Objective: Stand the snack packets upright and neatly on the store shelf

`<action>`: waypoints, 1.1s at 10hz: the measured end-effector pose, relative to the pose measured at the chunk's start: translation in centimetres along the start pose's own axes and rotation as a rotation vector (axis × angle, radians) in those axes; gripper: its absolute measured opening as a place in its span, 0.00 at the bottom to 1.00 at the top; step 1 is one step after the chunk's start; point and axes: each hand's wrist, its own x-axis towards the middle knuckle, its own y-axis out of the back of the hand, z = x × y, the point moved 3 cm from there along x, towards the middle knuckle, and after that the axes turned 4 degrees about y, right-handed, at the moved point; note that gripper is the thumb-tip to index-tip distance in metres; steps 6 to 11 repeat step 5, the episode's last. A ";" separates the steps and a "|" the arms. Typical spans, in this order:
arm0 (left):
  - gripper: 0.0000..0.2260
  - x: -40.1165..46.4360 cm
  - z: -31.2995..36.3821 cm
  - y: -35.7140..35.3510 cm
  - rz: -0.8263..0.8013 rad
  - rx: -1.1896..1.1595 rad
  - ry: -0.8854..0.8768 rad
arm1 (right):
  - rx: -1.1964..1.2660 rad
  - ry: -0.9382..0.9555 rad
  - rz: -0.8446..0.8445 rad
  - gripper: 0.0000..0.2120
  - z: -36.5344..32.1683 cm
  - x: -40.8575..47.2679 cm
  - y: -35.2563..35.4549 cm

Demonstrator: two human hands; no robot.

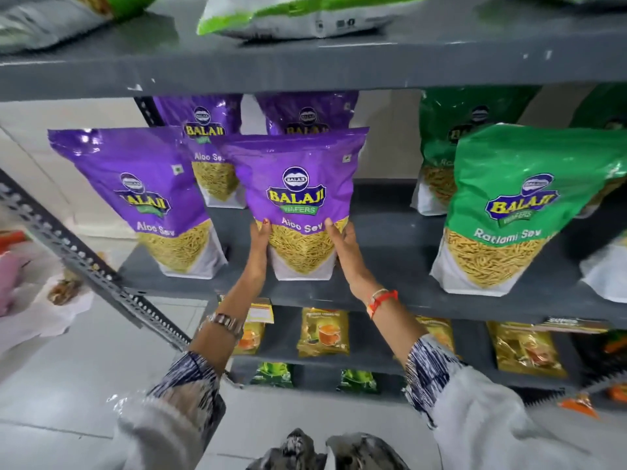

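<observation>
A purple Aloo Sev packet (298, 184) stands upright at the front of the grey shelf (383, 293), held on both sides. My left hand (259, 247) grips its lower left edge and my right hand (344, 247) grips its lower right edge. Another purple Aloo Sev packet (142, 195) stands upright to the left. Two more purple packets (207, 130) stand behind in the back row. A green Ratlami Sev packet (512, 205) stands upright at the front right, with another green packet (441, 144) behind it.
The grey upper shelf (305, 62) carries white-and-green bags lying flat. Lower shelves hold several small yellow packets (324, 332) and green packets (273, 374). A perforated metal upright (84, 256) slants along the left. Tiled floor lies below.
</observation>
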 end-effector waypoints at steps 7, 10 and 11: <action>0.29 -4.3 1.6 0.3 0.295 0.258 -0.186 | -0.274 0.083 0.166 0.38 -0.6 -4.2 1.0; 0.29 -4.3 1.6 0.3 0.295 0.258 -0.186 | -0.274 0.083 0.166 0.38 -0.6 -4.2 1.0; 0.29 -4.3 1.6 0.3 0.295 0.258 -0.186 | -0.274 0.083 0.166 0.38 -0.6 -4.2 1.0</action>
